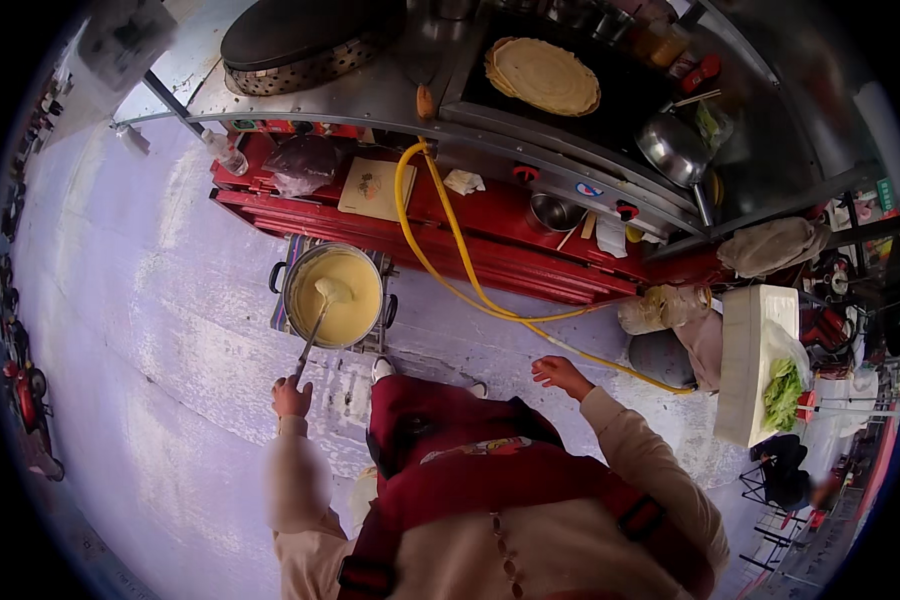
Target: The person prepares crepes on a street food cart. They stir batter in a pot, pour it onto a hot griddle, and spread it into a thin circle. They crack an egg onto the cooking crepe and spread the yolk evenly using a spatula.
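My left hand (291, 397) is closed around the handle of a metal ladle (315, 335). The ladle's bowl, coated with pale yellow batter, rests at the middle of a metal pot (291, 315) holding more of that batter (352, 319). This pot has dark side handles and stands low, on a metal frame near the ground. My right hand (562, 375) is held out over the ground, fingers apart, with nothing in it. Further ahead, a stack of thin round pancakes (544, 77) lies on a dark griddle (471, 82).
A yellow hose (461, 255) loops down from the metal cart and runs along the ground to the right. A red shelf (255, 199) sits below the cart. At the right stand a white foam box (750, 360) with lettuce (783, 394) and a gray cylinder (660, 360).
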### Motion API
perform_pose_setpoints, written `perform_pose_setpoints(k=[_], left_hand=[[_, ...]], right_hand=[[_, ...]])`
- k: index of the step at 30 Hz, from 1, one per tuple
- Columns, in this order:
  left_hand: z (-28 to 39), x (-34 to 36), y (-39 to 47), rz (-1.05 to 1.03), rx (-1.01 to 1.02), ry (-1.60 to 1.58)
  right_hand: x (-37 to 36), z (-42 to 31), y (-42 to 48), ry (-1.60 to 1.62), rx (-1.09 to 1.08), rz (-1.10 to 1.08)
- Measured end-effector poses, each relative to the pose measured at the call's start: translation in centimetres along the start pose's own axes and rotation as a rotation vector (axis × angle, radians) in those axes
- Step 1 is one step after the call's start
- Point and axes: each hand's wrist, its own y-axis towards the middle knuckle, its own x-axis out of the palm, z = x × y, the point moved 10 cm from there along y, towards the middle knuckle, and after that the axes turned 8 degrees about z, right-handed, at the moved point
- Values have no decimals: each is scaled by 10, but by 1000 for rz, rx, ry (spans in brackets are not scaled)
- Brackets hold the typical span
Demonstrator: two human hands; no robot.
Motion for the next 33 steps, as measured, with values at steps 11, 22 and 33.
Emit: perform_pose_setpoints(k=[11, 22, 33], left_hand=[[317, -71, 49, -295, 243, -1307], [591, -79, 238, -696, -424, -1890], [640, -79, 299, -440, -430, -1563]], right_hand=[[-97, -162, 12, 219, -545, 277], [-330, -333, -80, -113, -824, 1165], [-374, -441, 210, 254, -417, 950]])
